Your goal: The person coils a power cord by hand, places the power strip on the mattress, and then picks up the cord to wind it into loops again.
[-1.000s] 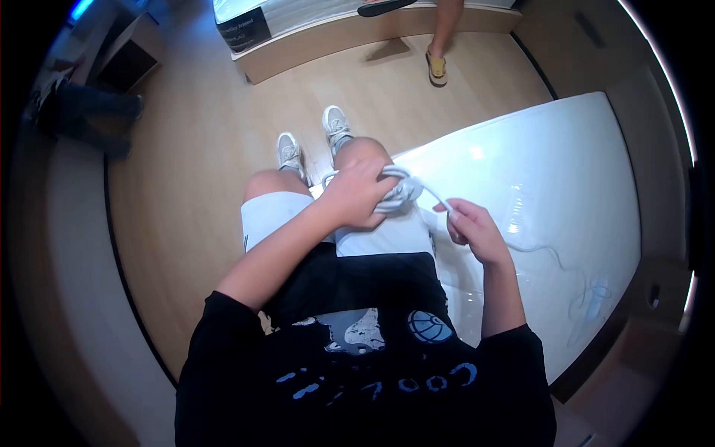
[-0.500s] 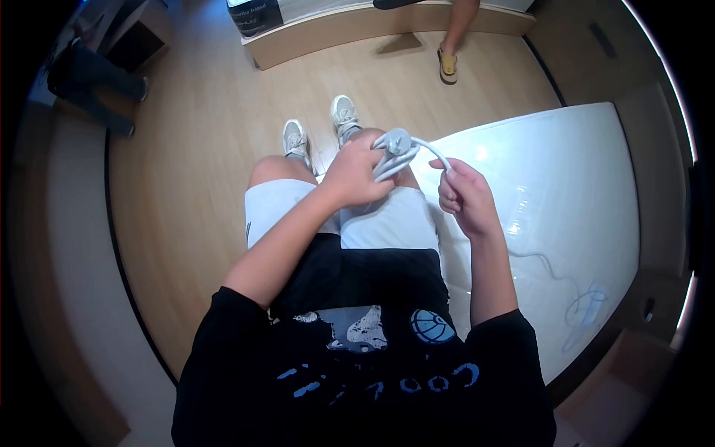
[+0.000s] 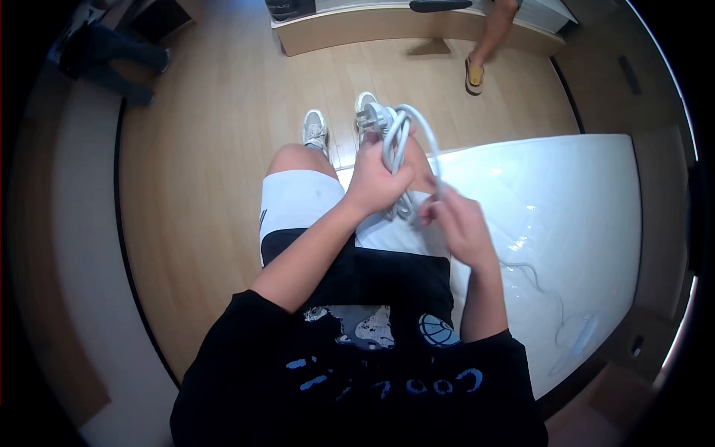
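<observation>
While my left forearm (image 3: 324,249) is slanting inward across my lap, my left hand (image 3: 376,179) is clamping firmly on the coiled cord (image 3: 397,145), its thumb lying across the loops. The bundle is standing out above and below that fist, over my right leg, and the plug (image 3: 376,116) is sitting at its top with the prongs pointing left. My right forearm (image 3: 484,302) is rising steeply from the elbow, the wrist bending inward, and my right hand (image 3: 462,223) is pinching the strand that is arching over from the top of the coil; its fingertips are blurred, but they seem to be closing on it. Both hands are hovering near each other, the right one slightly lower. Beside me, the mattress (image 3: 573,201) is lying under shiny wrapping, and a thin pale wire (image 3: 535,277) is snaking over it from near my right wrist; I cannot tell whether it is joining the coil. My shoes (image 3: 316,129) are resting on the wooden floor (image 3: 223,127) ahead.
</observation>
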A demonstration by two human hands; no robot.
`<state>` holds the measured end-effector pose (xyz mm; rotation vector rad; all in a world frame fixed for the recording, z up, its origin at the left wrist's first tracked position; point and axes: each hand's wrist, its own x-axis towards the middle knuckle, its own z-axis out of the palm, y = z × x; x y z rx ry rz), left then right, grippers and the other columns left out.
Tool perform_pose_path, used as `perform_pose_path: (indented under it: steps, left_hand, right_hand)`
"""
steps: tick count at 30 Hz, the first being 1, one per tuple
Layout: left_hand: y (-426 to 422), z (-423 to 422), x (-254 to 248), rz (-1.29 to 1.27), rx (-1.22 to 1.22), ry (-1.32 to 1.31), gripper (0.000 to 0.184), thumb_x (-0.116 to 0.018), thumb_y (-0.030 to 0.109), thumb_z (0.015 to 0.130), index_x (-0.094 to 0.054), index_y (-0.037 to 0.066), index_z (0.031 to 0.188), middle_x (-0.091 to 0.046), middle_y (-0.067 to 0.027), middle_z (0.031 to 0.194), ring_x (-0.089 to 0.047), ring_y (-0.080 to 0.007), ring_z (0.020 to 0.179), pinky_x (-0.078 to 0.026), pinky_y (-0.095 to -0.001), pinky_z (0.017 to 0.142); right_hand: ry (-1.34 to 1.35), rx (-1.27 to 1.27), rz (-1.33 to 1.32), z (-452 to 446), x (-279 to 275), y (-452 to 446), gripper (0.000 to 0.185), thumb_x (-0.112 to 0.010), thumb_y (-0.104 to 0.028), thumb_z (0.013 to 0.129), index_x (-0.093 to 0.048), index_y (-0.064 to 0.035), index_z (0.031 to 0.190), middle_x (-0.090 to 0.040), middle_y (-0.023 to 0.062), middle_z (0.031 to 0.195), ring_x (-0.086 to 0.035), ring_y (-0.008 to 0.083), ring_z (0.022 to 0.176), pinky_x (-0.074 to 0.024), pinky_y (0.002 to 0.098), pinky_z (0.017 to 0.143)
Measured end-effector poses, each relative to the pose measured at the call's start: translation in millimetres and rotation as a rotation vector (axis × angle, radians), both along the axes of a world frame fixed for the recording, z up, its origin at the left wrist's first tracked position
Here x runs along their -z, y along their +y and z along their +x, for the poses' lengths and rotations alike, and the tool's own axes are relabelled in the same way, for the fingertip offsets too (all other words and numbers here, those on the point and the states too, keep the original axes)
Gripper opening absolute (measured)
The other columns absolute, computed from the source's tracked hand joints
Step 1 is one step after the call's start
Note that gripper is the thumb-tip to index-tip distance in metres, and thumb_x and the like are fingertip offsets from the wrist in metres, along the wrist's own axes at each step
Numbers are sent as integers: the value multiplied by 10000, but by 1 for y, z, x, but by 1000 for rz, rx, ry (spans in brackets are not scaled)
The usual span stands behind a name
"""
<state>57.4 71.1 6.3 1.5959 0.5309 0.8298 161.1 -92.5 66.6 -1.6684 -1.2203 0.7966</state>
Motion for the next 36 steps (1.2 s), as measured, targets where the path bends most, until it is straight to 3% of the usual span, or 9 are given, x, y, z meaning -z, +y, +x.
perform_pose_path:
  steps: [2,4,5,9,13,16,21,29,36]
  left_hand:
    - [1,-1,12,-97,118,-24,544,-589,36,829,-478,-29,1358,-580,-115,1309,-597,-166,1103,-503,-301,902]
    - [-2,-8,-3,-320,161,-129,541,-588,34,841,-470,-22,1366,-590,-107,1282,-598,-162,1106,-501,-290,910]
    - [1,-8,-1,-307,127,-183,485,-595,33,831,-520,-34,1306,-628,-76,1110,-589,-83,814,-496,-242,731]
    - [1,-19,-7,-145,117,-207,491,-580,103,907,-469,-19,1370,-583,-110,1256,-571,-160,1125,-457,-306,971]
    - [-7,-21,-7,-274,118,-220,704,-466,532,957,-398,24,1440,-491,-85,1358,-489,-152,1167,-397,-323,1014]
    - [-5,-31,-1,-287,204,-226,773,-483,605,925,-398,27,1432,-476,-80,1366,-496,-159,1140,-402,-335,1012]
    - [-4,-32,-8,-317,116,-154,707,-670,369,793,-451,28,1372,-495,-62,1205,-485,-169,1096,-430,-338,974]
    - [13,-39,-23,-593,196,-815,619,-606,305,780,-464,32,1317,-505,-139,1211,-498,-254,1050,-423,-447,963]
    - [52,-66,-46,-705,312,-1131,571,-558,289,792,-485,70,1315,-491,-170,1295,-524,-301,1051,-428,-527,949]
  right_hand:
    - [-334,-126,39,-16,-19,14,378,-487,-81,960,-539,15,1323,-625,165,804,-641,274,707,-506,342,704]
    - [-336,88,75,-17,-10,19,399,-517,-66,940,-547,-11,1334,-610,181,812,-620,308,701,-496,362,691]
    - [-336,185,92,-16,-8,22,412,-532,-58,929,-551,-24,1340,-602,189,816,-609,325,698,-492,372,684]
    - [-395,118,321,-26,-14,42,460,-594,-13,883,-576,-33,1342,-604,205,990,-620,357,780,-511,411,694]
    - [-189,227,369,-38,-1,58,422,-604,-21,895,-609,-40,1317,-555,159,940,-566,282,787,-485,350,726]
    - [-271,127,214,-50,-6,59,414,-591,-18,898,-607,-36,1312,-555,168,968,-578,284,793,-491,363,731]
    - [-238,8,181,-48,-6,54,384,-582,-79,909,-600,-25,1288,-562,190,1042,-604,357,918,-497,411,802]
    - [-508,65,143,-32,-9,29,476,-640,-260,876,-565,-26,1283,-519,221,1198,-552,398,1063,-477,407,886]
    - [-260,-102,-170,-9,16,-24,301,-609,-195,900,-656,-12,1135,-669,183,959,-643,354,879,-502,372,815]
